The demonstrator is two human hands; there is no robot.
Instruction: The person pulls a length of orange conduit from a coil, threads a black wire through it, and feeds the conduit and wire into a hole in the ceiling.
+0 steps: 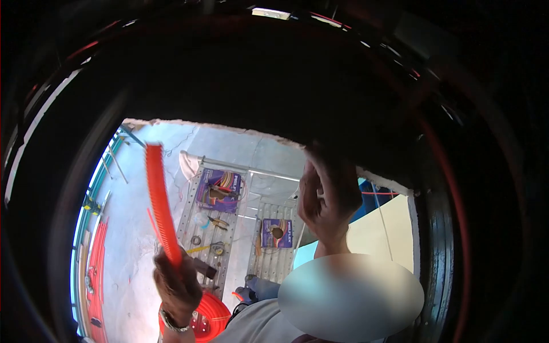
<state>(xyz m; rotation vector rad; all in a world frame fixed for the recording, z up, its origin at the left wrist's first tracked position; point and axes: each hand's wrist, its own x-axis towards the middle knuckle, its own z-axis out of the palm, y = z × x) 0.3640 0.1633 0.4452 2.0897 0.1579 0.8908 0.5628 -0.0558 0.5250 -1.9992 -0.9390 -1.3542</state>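
The left hand (pixel 177 288), with a bracelet at its wrist, is wrapped firmly around a length of orange corrugated conduit (pixel 157 200), which rises from the fist, leaning slightly left, toward the rim (pixel 211 127) of the dark opening. The right hand (pixel 329 197) is raised by that rim with its fingers curled; their tips fade into shadow, so whether they hold anything cannot be told. Just below the left hand shows a coil of orange tubing (pixel 220 317), and beside it the person's pale shirt (pixel 257 326).

Farther down lies a perforated metal platform (pixel 186 223). On it rest a purple box (pixel 229 177) with a dark-red-handled tool (pixel 226 192) on top, yellow-handled pliers (pixel 219 223) and a dark ring (pixel 196 240). A second purple box (pixel 277 233) sits to the right on a neighbouring panel (pixel 274 206). A light cloth (pixel 189 166) drapes the platform's far left corner. Well to the left, orange tubes (pixel 98 274) lie along the pale floor (pixel 128 228).
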